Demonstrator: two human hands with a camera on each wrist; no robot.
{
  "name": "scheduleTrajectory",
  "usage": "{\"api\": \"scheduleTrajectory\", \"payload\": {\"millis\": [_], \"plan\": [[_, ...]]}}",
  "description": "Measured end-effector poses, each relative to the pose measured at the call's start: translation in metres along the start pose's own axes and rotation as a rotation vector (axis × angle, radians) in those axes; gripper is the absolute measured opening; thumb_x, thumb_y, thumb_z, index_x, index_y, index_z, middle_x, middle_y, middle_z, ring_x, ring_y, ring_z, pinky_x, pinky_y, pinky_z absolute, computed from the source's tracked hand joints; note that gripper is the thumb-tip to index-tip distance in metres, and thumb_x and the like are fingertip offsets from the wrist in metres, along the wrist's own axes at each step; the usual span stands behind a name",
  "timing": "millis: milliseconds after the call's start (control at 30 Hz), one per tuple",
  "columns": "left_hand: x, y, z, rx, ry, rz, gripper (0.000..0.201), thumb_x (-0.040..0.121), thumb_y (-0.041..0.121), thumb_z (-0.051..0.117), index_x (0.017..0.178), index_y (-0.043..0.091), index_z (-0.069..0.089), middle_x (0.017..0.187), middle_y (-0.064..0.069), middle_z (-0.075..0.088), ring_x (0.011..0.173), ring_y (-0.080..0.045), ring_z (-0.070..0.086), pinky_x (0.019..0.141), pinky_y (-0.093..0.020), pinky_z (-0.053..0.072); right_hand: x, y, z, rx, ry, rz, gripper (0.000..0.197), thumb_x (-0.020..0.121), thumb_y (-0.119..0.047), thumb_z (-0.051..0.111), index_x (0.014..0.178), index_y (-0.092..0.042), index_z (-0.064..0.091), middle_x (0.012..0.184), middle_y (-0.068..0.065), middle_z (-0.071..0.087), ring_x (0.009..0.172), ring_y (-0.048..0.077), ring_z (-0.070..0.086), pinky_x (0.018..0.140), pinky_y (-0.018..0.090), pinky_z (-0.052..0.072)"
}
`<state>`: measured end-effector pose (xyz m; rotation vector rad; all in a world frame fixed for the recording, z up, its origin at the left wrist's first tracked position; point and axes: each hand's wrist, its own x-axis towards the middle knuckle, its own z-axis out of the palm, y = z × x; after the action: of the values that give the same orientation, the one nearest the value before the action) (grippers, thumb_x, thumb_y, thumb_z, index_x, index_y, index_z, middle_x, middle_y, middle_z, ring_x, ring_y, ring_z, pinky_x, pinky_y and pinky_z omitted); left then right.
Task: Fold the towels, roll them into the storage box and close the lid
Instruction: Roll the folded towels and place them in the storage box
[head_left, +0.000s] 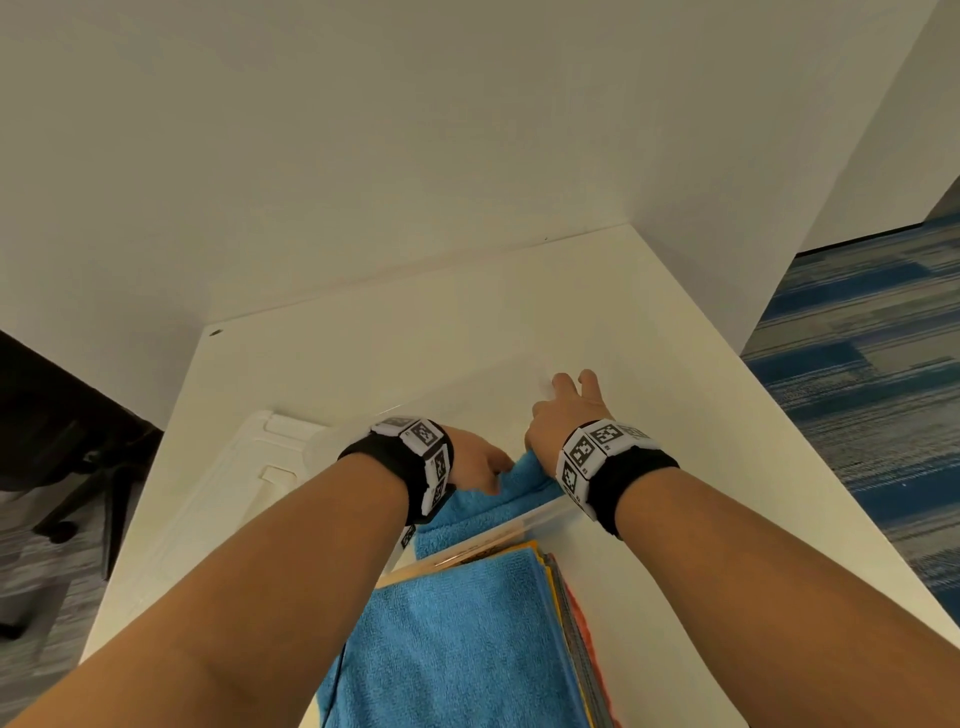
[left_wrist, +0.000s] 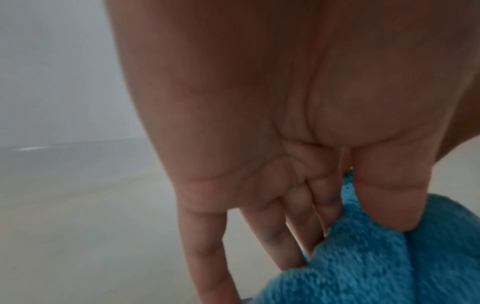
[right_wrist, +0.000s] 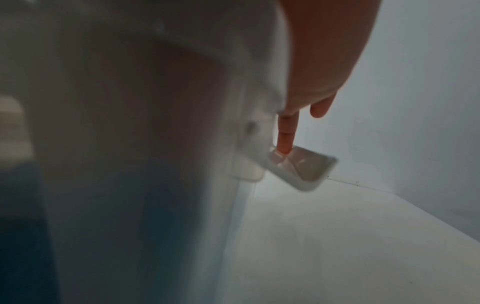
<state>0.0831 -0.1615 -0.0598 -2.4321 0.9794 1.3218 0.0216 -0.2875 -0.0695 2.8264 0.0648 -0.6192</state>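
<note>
A clear storage box (head_left: 540, 514) stands on the white table (head_left: 701, 545), its walls barely visible. My left hand (head_left: 480, 462) reaches into it and pinches a blue towel (head_left: 524, 480) between thumb and fingers; the left wrist view shows this left hand (left_wrist: 358, 230) gripping the bunched blue towel (left_wrist: 376, 263). My right hand (head_left: 563, 410) lies over the box's right side with fingers stretched out. In the right wrist view, this right hand (right_wrist: 306, 115) is against the box wall (right_wrist: 155, 144), and one straight finger (right_wrist: 285, 137) touches the box's latch (right_wrist: 303, 166). Its thumb is hidden.
The box's white lid (head_left: 244, 478) lies flat on the table to the left. A stack of flat towels (head_left: 467, 649), blue on top, sits at the near edge. White walls close the back and right; a dark chair (head_left: 67, 441) stands left of the table.
</note>
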Motion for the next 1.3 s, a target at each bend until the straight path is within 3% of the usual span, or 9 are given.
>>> {"api": "scheduleTrajectory", "payload": {"millis": [133,367,600,767,933,1167,1300], "plan": [[0.002,0.004,0.003,0.034,-0.018,-0.035,0.059,0.102,0.027,0.042,0.153,0.014,0.015,0.157,-0.008,0.025,0.142,-0.023,0.027,0.114,-0.032,0.023,0.003,0.000,0.004,0.014,0.022,0.000,0.029,0.088,-0.022,0.053,0.113,-0.031,0.065,0.117,-0.003,0.055,0.127,0.035,0.027,0.108,0.059,0.011],[-0.008,-0.009,-0.007,-0.091,0.117,-0.037,0.056,0.098,0.035,0.050,0.149,0.023,0.031,0.146,0.000,0.047,0.134,-0.019,0.041,0.112,-0.033,0.029,0.005,0.001,0.011,0.131,0.124,0.005,0.033,0.090,-0.025,0.049,0.120,-0.034,0.060,0.124,-0.005,0.052,0.124,0.029,0.029,0.103,0.053,0.015],[-0.013,-0.013,-0.006,-0.079,0.097,-0.074,0.050,0.099,0.032,0.048,0.147,0.025,0.035,0.149,-0.002,0.042,0.137,-0.020,0.037,0.115,-0.037,0.027,0.005,0.002,0.009,0.218,0.169,0.028,0.041,0.089,-0.013,0.045,0.120,-0.036,0.058,0.129,-0.004,0.048,0.124,0.026,0.035,0.103,0.052,0.014],[-0.020,-0.012,-0.008,-0.093,0.164,-0.103,0.049,0.100,0.033,0.047,0.146,0.022,0.036,0.149,-0.003,0.041,0.136,-0.020,0.038,0.113,-0.034,0.028,-0.003,0.006,0.000,0.243,0.228,0.039,0.039,0.090,-0.015,0.047,0.121,-0.037,0.058,0.134,-0.005,0.046,0.127,0.024,0.033,0.106,0.052,0.010],[-0.039,-0.009,-0.011,-0.087,0.213,-0.122,0.047,0.100,0.032,0.045,0.145,0.021,0.039,0.148,-0.003,0.042,0.133,-0.020,0.042,0.108,-0.031,0.030,-0.015,0.002,-0.004,0.234,0.285,0.050,0.034,0.091,-0.018,0.048,0.121,-0.033,0.058,0.133,-0.003,0.043,0.127,0.024,0.033,0.106,0.050,0.012],[-0.079,-0.011,-0.003,-0.189,0.282,-0.136,0.044,0.098,0.035,0.049,0.141,0.024,0.043,0.137,-0.003,0.053,0.114,-0.020,0.059,0.101,-0.033,0.043,-0.041,-0.014,-0.017,0.243,0.284,0.048,0.034,0.090,-0.017,0.047,0.119,-0.031,0.058,0.126,-0.002,0.046,0.121,0.023,0.037,0.104,0.048,0.015],[-0.109,-0.010,0.009,-0.242,0.324,-0.155,0.042,0.097,0.035,0.051,0.138,0.025,0.046,0.127,-0.005,0.059,0.113,-0.020,0.060,0.095,-0.030,0.045,-0.059,-0.029,-0.026,0.289,0.291,0.030,0.029,0.094,-0.023,0.045,0.118,-0.033,0.059,0.122,-0.002,0.050,0.114,0.021,0.045,0.098,0.042,0.023]]}}
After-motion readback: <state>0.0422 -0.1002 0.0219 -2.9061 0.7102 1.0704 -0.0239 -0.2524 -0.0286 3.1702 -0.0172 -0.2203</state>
